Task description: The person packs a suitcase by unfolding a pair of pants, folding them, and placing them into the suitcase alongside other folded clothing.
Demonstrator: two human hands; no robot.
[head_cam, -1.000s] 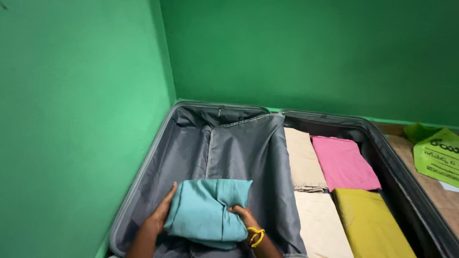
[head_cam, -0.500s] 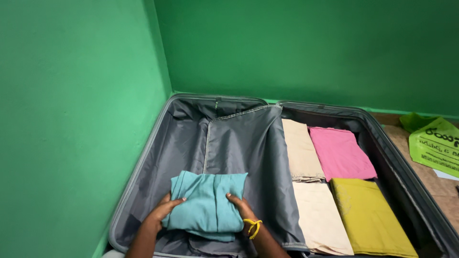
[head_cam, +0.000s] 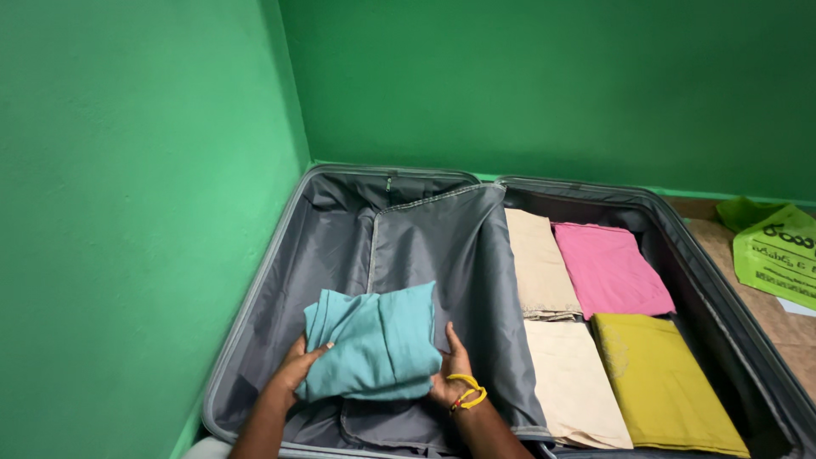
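A folded teal cloth [head_cam: 376, 342] is held between both hands over the left half of an open grey suitcase [head_cam: 255, 297]. My left hand [head_cam: 297, 367] grips its lower left edge with fingers curled onto the top. My right hand [head_cam: 449, 374], with yellow bangles at the wrist, supports its right side from below. The cloth is tilted, its far end raised. In the right half lie folded cloths: a beige one [head_cam: 538, 263], a pink one [head_cam: 612, 269], a cream one [head_cam: 574, 382] and an olive-yellow one [head_cam: 661, 378].
Green walls stand close on the left and behind the suitcase. A grey fabric divider flap [head_cam: 442, 255] lies over the left half. A light green printed bag [head_cam: 778, 251] lies on the brown floor at the far right.
The teal cloth has lifted and tilted a little to the right. My right hand has slid from its top to its right side, underneath.
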